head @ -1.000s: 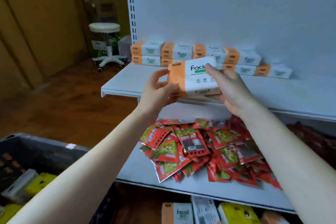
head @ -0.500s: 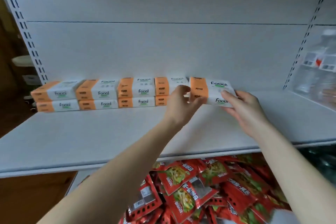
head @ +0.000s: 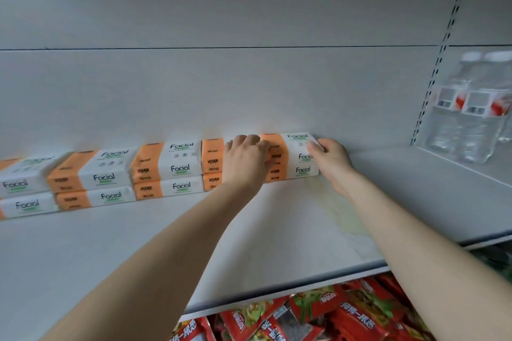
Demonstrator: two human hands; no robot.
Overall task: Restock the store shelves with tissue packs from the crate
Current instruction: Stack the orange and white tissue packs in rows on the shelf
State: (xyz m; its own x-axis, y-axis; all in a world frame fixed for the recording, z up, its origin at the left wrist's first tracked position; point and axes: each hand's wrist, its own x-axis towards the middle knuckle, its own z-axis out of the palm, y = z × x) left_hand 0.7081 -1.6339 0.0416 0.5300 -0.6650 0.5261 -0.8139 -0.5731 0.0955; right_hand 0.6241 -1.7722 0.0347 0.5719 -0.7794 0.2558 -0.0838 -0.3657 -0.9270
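This is a shop, seen at a stretch of retail shelving. A long white metal shelf [head: 277,230] runs in front of a plain white back panel [head: 221,91]. At the far right a slotted upright [head: 440,63], notched all the way up, divides one bay from the next. Identical orange-and-white tissue packs [head: 177,169] marked "Facial" line the shelf's far edge, stacked two high with their labels facing out. In the bay to the right stand what seem to be water bottles [head: 468,119], blurred here. Below the shelf's near edge lie heaped red snack packets [head: 318,318], many of one kind.
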